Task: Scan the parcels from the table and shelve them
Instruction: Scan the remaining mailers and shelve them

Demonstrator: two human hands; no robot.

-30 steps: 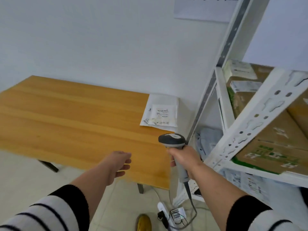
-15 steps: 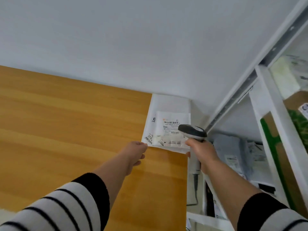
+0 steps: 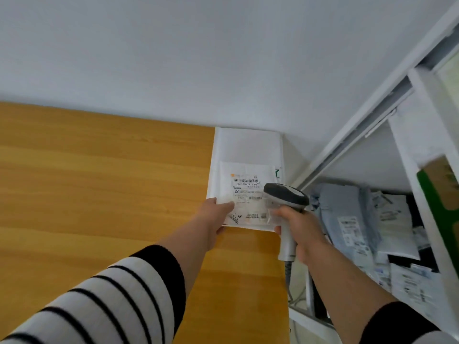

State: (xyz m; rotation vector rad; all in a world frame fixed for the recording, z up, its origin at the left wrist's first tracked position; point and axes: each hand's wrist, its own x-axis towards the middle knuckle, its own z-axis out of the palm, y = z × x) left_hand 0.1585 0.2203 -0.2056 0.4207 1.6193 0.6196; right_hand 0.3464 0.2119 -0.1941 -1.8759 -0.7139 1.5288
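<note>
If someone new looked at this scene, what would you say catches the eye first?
Probably the flat white padded parcel with its printed label, lying at the far right corner of the orange wooden table. The left hand touches its near left corner, while the right hand aims a grey handheld barcode scanner over it. Grey bagged parcels crowd the white metal shelf at right.

Your left hand (image 3: 215, 214) rests on the near left corner of a flat white parcel (image 3: 246, 155) lying at the far right corner of the wooden tabletop (image 3: 104, 184), against the white wall. Your right hand (image 3: 299, 230) grips a grey barcode scanner (image 3: 285, 194) above the parcel's printed label (image 3: 248, 192). To the right, a white shelf (image 3: 407, 155) holds more packages.
</note>
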